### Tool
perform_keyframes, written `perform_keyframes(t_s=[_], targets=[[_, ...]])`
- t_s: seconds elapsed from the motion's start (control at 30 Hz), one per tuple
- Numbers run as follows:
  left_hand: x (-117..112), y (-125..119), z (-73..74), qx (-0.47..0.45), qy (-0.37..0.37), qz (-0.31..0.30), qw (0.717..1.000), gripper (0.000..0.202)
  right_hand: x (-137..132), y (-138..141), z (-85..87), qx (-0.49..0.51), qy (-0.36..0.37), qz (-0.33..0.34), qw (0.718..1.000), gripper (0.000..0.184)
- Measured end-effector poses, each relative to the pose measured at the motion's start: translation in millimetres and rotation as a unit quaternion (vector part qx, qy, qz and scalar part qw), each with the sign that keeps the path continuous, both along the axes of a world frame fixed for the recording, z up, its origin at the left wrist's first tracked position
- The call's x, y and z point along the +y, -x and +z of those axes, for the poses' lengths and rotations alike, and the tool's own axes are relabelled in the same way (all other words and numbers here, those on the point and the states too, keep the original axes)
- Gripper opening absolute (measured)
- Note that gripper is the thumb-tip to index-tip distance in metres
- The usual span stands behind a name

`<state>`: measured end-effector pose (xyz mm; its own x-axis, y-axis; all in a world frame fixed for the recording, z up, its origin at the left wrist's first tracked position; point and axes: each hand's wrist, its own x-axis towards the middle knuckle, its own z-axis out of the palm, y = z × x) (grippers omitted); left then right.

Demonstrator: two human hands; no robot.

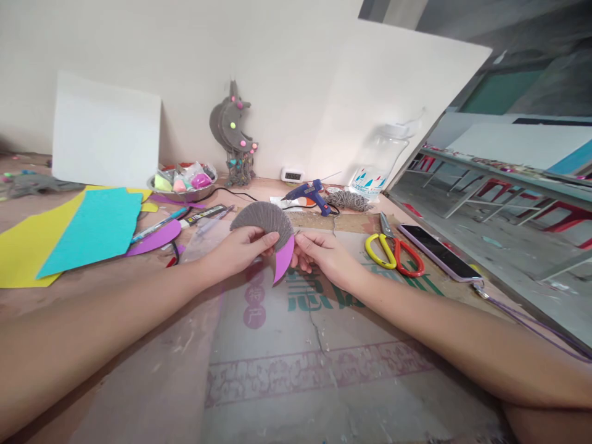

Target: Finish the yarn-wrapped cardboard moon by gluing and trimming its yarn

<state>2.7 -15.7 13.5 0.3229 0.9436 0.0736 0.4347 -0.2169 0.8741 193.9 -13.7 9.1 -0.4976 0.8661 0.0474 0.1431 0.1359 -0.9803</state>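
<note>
My left hand (240, 250) grips a purple paper crescent (283, 259) that is mostly wrapped in grey yarn (263, 217); thumb and fingers are closed on its lower edge. My right hand (321, 254) is pinched next to the crescent's right side, where a thin grey yarn strand (333, 225) runs back toward a loose yarn pile (348, 200). Only the crescent's lower tip shows bare purple. Both hands hover just above a flattened cardboard sheet (324, 345) on the table.
Yellow-and-red scissors (393, 253) and a phone (439, 251) lie right of my hands. A blue glue gun (311, 193), a clear jar (379, 161), a bowl of pompoms (182, 184), pens (160, 226), teal (97, 228) and yellow (23, 253) sheets, and a finished grey moon ornament (234, 132) stand around.
</note>
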Motion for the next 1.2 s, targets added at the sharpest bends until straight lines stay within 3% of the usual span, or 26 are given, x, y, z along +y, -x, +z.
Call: perform_keyframes(t_s=[0.13,0.5,0.87,1.07,1.2], targets=[[1.9,-0.8,0.3,-0.041,0.012,0.022,0.999,0.040,0.2,0.7,-0.2,-0.016,0.002,-0.008,1.000,0.042],[-2.4,-1.5,2.9,0.002,0.005,0.003,1.000,0.038,-0.5,1.5,2.1,-0.051,-0.003,-0.012,0.999,0.020],[1.6,0.0,1.2,-0.001,-0.025,0.034,0.999,0.040,2.4,1.0,4.3,-0.080,-0.007,0.010,0.997,0.021],[4.5,1.6,0.4,0.017,-0.049,0.054,0.997,0.043,5.1,-0.4,0.8,-0.099,-0.003,-0.010,0.995,0.019],[6.4,2.9,0.4,0.001,-0.032,0.061,0.998,0.044,0.4,-2.9,2.4,-0.075,-0.105,-0.074,0.989,0.018]])
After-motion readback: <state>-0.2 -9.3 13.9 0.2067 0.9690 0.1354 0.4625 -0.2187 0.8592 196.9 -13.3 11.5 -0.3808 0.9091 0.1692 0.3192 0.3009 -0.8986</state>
